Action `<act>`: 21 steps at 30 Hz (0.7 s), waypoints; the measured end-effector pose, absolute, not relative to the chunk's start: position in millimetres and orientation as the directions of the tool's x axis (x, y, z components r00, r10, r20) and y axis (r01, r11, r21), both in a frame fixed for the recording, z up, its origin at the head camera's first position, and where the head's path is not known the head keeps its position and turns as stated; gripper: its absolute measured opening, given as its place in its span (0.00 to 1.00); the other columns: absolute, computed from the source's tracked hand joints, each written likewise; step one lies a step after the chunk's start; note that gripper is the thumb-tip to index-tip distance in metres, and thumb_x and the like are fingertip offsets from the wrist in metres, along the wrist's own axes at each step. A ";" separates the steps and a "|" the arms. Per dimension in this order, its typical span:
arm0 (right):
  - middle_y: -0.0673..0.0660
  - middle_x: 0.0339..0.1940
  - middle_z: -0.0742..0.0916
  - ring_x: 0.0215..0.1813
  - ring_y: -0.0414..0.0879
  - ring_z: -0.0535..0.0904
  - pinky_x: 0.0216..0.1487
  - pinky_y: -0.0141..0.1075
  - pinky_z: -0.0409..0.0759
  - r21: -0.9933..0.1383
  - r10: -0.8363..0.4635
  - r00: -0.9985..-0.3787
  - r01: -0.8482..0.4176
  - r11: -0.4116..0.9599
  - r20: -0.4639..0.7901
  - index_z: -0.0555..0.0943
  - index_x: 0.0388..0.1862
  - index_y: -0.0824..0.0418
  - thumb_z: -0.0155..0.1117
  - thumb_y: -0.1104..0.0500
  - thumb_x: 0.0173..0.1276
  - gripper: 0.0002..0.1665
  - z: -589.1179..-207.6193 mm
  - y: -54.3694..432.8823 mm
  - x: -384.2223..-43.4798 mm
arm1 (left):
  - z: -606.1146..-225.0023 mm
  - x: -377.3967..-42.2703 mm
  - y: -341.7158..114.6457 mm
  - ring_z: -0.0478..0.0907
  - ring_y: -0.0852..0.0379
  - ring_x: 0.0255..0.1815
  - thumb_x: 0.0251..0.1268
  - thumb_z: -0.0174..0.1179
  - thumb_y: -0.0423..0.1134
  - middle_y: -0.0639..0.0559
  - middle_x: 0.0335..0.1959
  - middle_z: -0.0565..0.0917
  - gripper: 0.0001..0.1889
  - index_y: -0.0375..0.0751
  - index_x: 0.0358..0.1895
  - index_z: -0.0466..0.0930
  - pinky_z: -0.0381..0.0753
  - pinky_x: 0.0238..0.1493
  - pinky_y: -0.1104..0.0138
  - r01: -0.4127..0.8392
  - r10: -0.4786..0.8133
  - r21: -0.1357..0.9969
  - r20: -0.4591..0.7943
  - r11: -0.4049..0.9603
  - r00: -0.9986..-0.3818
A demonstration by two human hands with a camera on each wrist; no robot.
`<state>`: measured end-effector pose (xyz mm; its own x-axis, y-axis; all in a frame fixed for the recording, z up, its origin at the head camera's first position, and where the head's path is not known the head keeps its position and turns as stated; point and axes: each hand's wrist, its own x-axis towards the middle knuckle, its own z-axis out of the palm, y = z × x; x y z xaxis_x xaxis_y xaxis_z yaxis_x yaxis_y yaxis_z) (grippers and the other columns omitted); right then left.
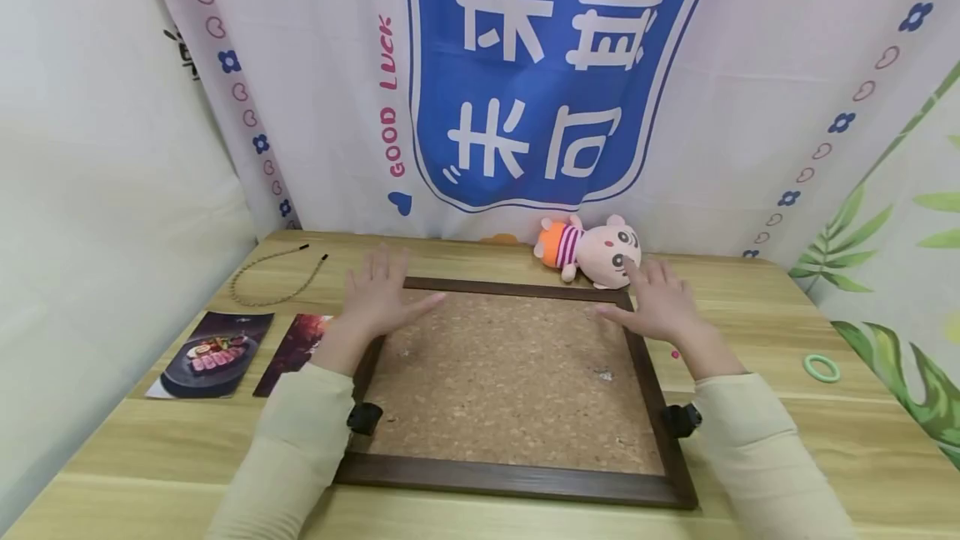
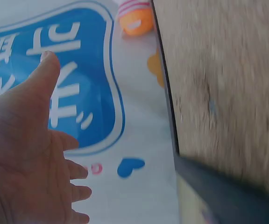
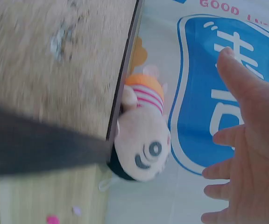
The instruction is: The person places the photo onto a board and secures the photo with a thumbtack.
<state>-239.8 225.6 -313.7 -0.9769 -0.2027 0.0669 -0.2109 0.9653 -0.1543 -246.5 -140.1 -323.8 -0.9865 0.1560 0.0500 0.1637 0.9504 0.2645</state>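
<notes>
A cork board (image 1: 517,382) in a dark brown wooden frame lies on the table, bare cork facing up. My left hand (image 1: 378,298), fingers spread, hovers over its far left corner and holds nothing. The right hand (image 1: 660,307) mirrors it by the far right corner, thumb pointing inward and fingers straight. In both wrist views the palms and fingers look empty and stand apart from the frame. Just behind the board lies a plush toy (image 1: 603,252) with an orange bottom and striped top, its head partly overlapped by the right fingertips in the head view.
On the left lie a braided cord (image 1: 262,302) with black tips, a card with a food picture (image 1: 213,357) and a dark red card (image 1: 292,348), partly covered by my arm. A green ring (image 1: 822,368) sits at right. A printed curtain (image 1: 337,107) hangs behind the table.
</notes>
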 end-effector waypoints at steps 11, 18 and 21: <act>0.76 0.62 0.52 0.61 0.71 0.44 0.52 0.64 0.41 -0.223 -0.230 -0.961 -0.260 0.939 0.150 0.51 0.65 0.69 0.50 0.33 0.55 0.52 -313.9 263.0 -229.6 | -329.3 -237.3 -187.9 0.34 0.33 0.62 0.49 0.42 0.70 0.28 0.64 0.41 0.51 0.32 0.66 0.43 0.34 0.53 0.40 0.128 0.105 0.282 0.096 0.951 -0.990; 0.78 0.61 0.53 0.60 0.72 0.45 0.53 0.62 0.44 -0.357 -0.245 -0.956 -0.289 0.888 0.163 0.50 0.65 0.69 0.53 0.41 0.58 0.48 -330.2 281.6 -220.4 | -345.1 -229.8 -223.4 0.38 0.31 0.61 0.49 0.46 0.68 0.29 0.63 0.43 0.50 0.36 0.67 0.37 0.37 0.50 0.37 0.147 0.106 0.386 0.127 0.911 -0.986; 0.78 0.60 0.54 0.60 0.71 0.47 0.53 0.61 0.47 -0.428 -0.235 -0.961 -0.276 0.861 0.147 0.50 0.65 0.70 0.53 0.42 0.59 0.47 -337.2 289.5 -216.7 | -351.2 -227.6 -239.2 0.42 0.30 0.60 0.50 0.49 0.66 0.27 0.62 0.46 0.50 0.37 0.67 0.36 0.41 0.50 0.38 0.164 0.116 0.409 0.138 0.898 -0.984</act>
<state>-216.7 289.5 -337.2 -0.9607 -0.2350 0.1475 -0.2762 0.8606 -0.4278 -227.6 -239.2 -351.2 -0.9835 0.1164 0.1383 0.1638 0.8977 0.4091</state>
